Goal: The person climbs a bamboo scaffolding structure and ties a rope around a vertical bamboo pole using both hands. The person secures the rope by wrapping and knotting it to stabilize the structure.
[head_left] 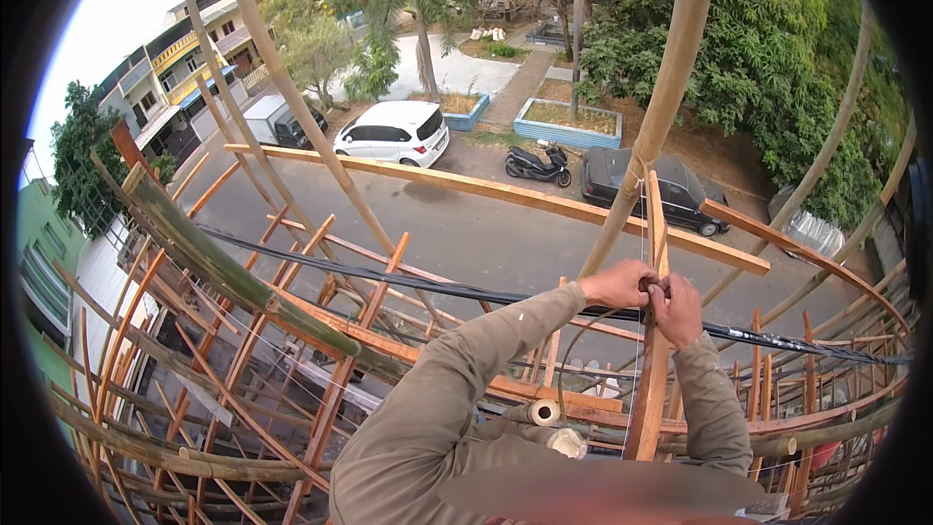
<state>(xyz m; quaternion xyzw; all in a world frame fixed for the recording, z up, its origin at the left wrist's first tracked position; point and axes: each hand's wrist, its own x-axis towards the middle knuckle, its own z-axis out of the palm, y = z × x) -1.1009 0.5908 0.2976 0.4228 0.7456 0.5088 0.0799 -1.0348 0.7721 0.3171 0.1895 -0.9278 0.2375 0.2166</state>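
Observation:
Both my hands meet in front of an upright wooden beam [649,399], their fingertips close together. My left hand [614,286] is closed in a pinch, and a thin wire [573,338] curves down and leftward from its fingers. My right hand [677,311] is also closed, thumb pressed against the fingers at the beam's edge; what it pinches is hidden. A taut white string [639,369] runs down alongside the beam. Behind the hands, the beam's top reaches up next to a slanting bamboo pole [671,58].
A long horizontal timber [466,189] crosses beyond my hands. Black cables [428,284] pass just behind them. Thick green bamboo [228,267] and a lattice of timbers lie left; bamboo ends [544,413] sit below. Far below are a road, a white car [394,133] and a motorbike [537,165].

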